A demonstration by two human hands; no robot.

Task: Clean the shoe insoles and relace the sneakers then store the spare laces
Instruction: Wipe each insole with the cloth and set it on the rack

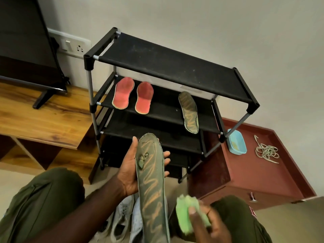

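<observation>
Holding, item one: green insole (152,181), grey-green with an orange zigzag print and a torn patch near the forefoot. It sits low in the middle of my view, toe toward 12 o'clock, heel toward 6. My left hand (128,174) lies under it palm up, thumb along its 9 o'clock edge, fingers curled round its 3 o'clock edge.

Item two: sponge (184,214), bright green and blurred, at 4 o'clock of the insole, just beside the heel end. I cannot tell whether the two touch. My right hand (213,225) grips it, thumb pressed on top, fingers curled round it.

Item three: sneakers (122,220), pale, on the floor at 6 o'clock between my knees, partly hidden beneath the insole's heel.

Item four: shoe rack (166,62), black, several tiers, at 12 o'clock against the wall. On its second tier are:
- a second green insole (189,112) at 1 o'clock
- two red insoles (123,92) side by side at 11 o'clock

Item five: red cabinet (263,181) at 3 o'clock. On its top are:
- a blue tub (236,142) beside the rack's leg
- the laces (266,151), a loose tangle further toward 3, apart from the tub

Item six: wooden stand (43,120) at 9 o'clock, carrying a television (26,41). A wall socket (73,45) sits at 11.
</observation>
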